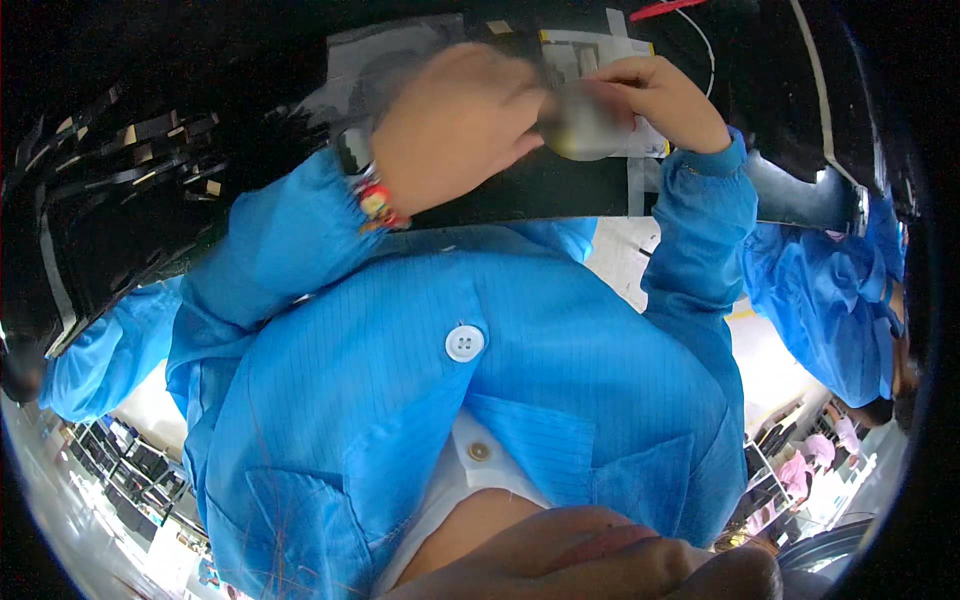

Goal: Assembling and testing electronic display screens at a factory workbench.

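My left hand is over the dark work surface with its fingers curled inward and slightly smeared by motion. A watch and a red beaded bracelet circle that wrist. My right hand reaches in from the other side, thumb and fingers drawn together. Between the two hands is a blurred greyish patch. It hides the fingertips, so what they hold cannot be made out. Behind it lies a sheet with yellow edges, partly covered by my right hand.
A clear plastic sheet or bag lies behind my left hand. Several small pale and dark pieces are spread at the left. A red item and a thin white cable lie at the far edge. Blue-sleeved people are on both sides.
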`<state>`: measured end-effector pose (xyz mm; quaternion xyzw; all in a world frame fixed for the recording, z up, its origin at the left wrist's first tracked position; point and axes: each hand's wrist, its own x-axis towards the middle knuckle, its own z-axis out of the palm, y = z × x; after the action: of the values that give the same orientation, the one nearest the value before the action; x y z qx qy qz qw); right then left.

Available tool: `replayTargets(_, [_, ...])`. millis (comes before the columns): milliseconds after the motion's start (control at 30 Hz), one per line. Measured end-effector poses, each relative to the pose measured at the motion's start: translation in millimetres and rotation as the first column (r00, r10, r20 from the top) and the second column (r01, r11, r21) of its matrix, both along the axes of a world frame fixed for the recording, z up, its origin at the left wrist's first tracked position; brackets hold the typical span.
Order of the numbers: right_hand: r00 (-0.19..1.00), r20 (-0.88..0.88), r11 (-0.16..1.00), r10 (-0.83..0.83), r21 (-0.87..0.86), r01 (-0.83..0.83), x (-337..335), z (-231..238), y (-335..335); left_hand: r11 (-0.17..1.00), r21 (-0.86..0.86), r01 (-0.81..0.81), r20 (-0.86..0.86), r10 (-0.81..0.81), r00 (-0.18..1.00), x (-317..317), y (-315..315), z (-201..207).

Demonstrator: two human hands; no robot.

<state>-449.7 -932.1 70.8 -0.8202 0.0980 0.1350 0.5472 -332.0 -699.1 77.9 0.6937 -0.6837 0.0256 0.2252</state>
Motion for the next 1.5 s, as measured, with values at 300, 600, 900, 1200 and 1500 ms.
replayTargets(300, [0.982, -0.054, 0.977, -0.179, 0.103, 0.184, 9, -8, 22, 0.995, 0.071, -0.068, -0.215, 0.082, 0.973, -7, -43, -25])
replayTargets(600, [0.973, 0.125, 0.981, -0.194, 0.017, 0.193, 2, -8, 11, 0.99, 0.05, -0.132, 0.033, 0.13, 0.991, 5, -31, -34])
replayTargets(900, [0.972, 0.076, 0.972, -0.224, -0.058, 0.228, 4, -14, 13, 0.996, 0.009, -0.092, -0.016, 0.092, 0.996, 3, -34, -32])
replayTargets(1200, [0.969, 0.082, 0.966, -0.233, -0.098, 0.24, 7, -22, 18, 0.991, 0.06, -0.119, 0.047, 0.116, 0.992, 3, -32, -36])
replayTargets(1500, [0.968, 0.239, 0.973, -0.081, -0.191, 0.128, 9, -36, 17, 0.992, 0.059, -0.112, 0.045, 0.109, 0.993, 5, -31, -37])
